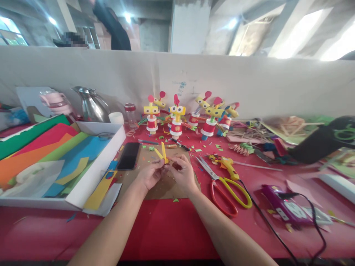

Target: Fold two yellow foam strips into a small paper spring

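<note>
Over the brown cardboard (174,190), the left hand (152,174) and right hand (182,174) are pinching yellow paper strips (164,151) where they meet, seemingly folding them, the next crease probably calling for steady pressure.

Matt strips (163,150), probably paper, glossy metal jug (93,106)

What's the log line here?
left hand: pinching yellow paper strips | right hand: fingers at strips' base | scissors: right of hands
</note>
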A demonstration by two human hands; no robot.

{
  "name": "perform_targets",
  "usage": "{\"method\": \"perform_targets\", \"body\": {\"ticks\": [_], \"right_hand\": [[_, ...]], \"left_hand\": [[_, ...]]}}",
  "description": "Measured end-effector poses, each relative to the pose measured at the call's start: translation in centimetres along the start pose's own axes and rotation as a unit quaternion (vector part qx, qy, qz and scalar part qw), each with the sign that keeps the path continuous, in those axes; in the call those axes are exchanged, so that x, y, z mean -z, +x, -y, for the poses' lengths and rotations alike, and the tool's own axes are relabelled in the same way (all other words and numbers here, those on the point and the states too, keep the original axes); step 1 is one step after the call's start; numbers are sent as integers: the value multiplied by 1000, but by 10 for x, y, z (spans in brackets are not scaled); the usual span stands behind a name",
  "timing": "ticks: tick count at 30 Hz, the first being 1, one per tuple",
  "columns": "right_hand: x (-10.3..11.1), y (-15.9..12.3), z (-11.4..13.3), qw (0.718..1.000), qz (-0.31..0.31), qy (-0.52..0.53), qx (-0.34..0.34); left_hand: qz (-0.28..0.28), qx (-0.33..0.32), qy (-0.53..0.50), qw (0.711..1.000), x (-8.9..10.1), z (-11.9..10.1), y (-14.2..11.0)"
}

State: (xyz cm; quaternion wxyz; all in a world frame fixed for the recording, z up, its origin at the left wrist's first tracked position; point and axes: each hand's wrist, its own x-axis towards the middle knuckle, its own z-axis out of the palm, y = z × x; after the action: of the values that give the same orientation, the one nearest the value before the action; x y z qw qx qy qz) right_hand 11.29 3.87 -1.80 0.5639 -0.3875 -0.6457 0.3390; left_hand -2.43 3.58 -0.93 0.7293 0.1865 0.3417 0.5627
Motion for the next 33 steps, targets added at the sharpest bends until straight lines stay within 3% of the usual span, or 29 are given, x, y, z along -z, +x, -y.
{"method": "perform_targets", "body": {"ticks": [9, 18, 24, 28, 33], "right_hand": [[5, -1, 3, 990, 17, -96, 98], [4, -4, 11, 990, -5, -85, 115], [0, -1, 3, 999, 27, 25, -10], [-1, 2, 0, 984, 46, 140, -97], [-2, 3, 1, 959, 35, 231, -161]], "left_hand": [[37, 32, 10, 999, 2, 0, -1], [49, 45, -15, 998, 0, 5, -1], [1, -36, 36, 999, -3, 6, 1], [26, -93, 88, 991, -5, 7, 0], [0, -137, 150, 979, -6, 9, -1]]}}
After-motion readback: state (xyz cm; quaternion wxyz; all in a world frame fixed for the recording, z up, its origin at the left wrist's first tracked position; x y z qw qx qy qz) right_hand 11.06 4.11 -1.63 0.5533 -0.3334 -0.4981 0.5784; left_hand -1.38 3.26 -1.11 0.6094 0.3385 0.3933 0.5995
